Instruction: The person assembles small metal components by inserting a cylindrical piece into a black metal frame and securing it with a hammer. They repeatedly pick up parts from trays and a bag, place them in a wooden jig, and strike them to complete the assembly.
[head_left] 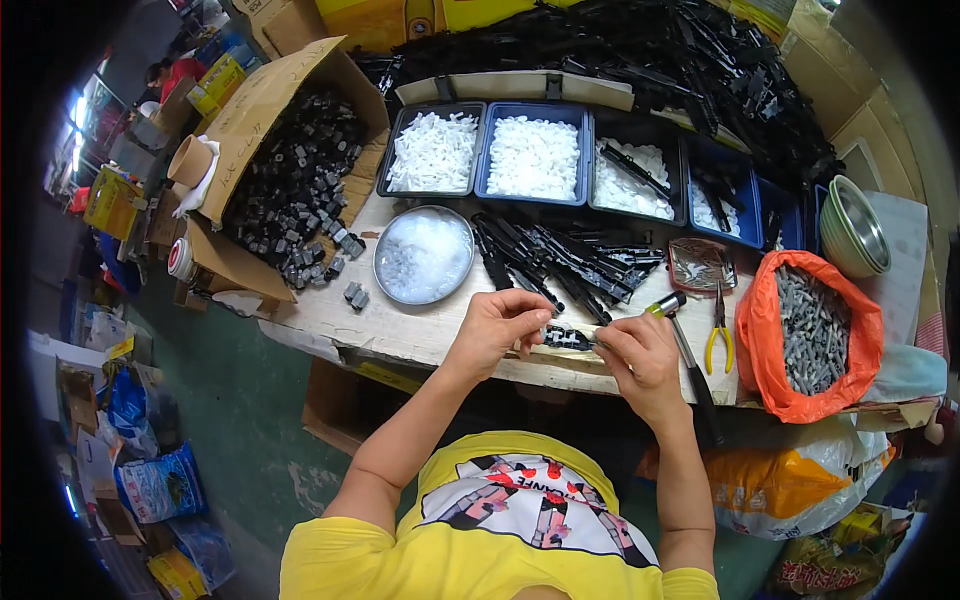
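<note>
A small black plastic part with white pieces in its middle (568, 339) is held level at the bench's front edge. My left hand (492, 334) pinches its left end between thumb and fingers. My right hand (645, 364) is closed at the other end, its fingertips pressed together there; whether they also hold a small piece is hidden. Just beyond both hands lies a heap of long black plastic parts (570, 258). Beside my right hand rests a hammer (697, 385) with a black grip, and right of it pliers with yellow handles (719, 345).
Left stands a carton (265, 130) of dark blocks, near a round metal dish (424, 256) of translucent pieces. Bins of white pieces (535, 155) line the back, before a large black heap (640, 60). Right are a red tray (701, 265), an orange bag (765, 345) and stacked bowls (853, 228).
</note>
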